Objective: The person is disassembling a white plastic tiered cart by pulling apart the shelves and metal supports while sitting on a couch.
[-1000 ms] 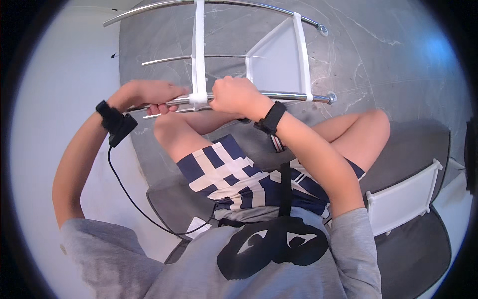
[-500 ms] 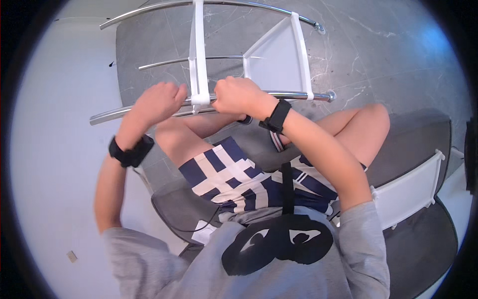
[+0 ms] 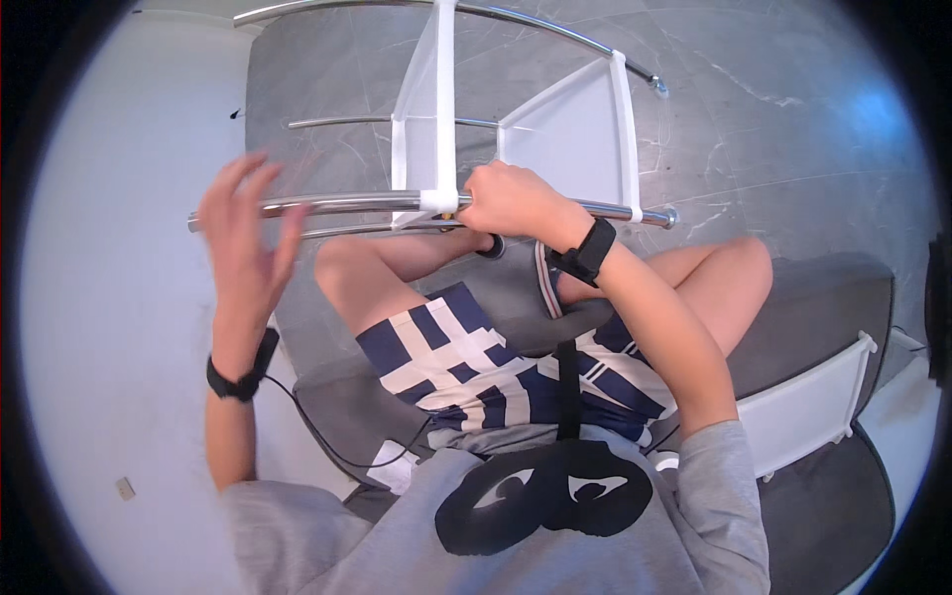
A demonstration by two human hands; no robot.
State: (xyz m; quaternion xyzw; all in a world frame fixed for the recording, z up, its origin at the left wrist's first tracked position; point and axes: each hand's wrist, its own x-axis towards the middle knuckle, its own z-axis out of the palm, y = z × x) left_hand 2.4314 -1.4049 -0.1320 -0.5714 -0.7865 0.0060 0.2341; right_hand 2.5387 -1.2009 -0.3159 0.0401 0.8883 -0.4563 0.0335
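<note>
A part-built rack lies on its side across the floor in front of me, with chrome tubes and white shelves. My right hand is closed around the nearest tube, just right of where the middle shelf meets it. A second shelf sits between the tubes near their footed right ends. Fingers apart, my left hand is raised by the left end of the near tube and covers part of it. It is slightly blurred and holds nothing.
I sit on a dark grey sofa. A loose white shelf panel leans on it at my right. A white paper and a black cable lie by my left side. The white wall borders the left.
My left hand has let go near the middle shelf, moved left and opened. The middle shelf has shifted right along the tube. My right hand keeps its grip and has moved slightly right.
</note>
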